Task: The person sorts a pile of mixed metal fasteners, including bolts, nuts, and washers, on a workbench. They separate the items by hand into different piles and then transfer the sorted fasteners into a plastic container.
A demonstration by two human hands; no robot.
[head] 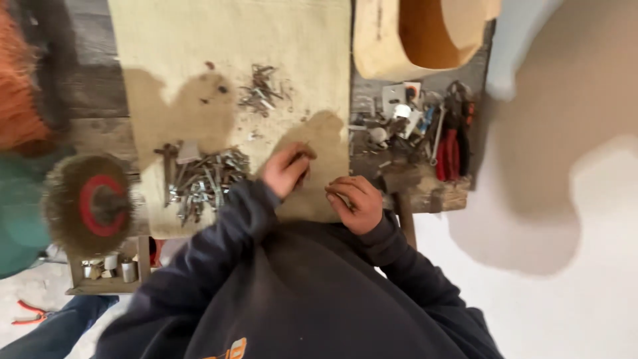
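Small metal piece (304, 155), thin and dark, pinched at the fingertips of the left hand (286, 171), just above the near edge of the beige cloth (199, 40). Too blurred to tell whether nail, screw or pin.

Looks like sorting or checking small hardware one piece at a time, with this piece picked up and held for handling. Judged from that, any further move calls for a fine fingertip grip and a steady wrist, since the piece is tiny and easy to drop.

Left hand closed to a pinch, thumb against forefinger, other fingers folded under, wrist bent inward from a dark sleeve. Right hand (355, 203) just beside it, near but apart, fingers curled almost to a fist, back of hand up; cannot tell whether anything is inside.

Further out on the cloth: a pile of metal bits (206, 179) left of the hands, a smaller scatter (260, 90) beyond. Wire brush wheel (90, 203) with red hub at far left. On the wooden bench (425, 189) to the right, red-handled pliers (450, 149) among mixed clutter. Tan curved tub (412, 33) at the top. Red cutters (30, 312) on the floor, bottom left.
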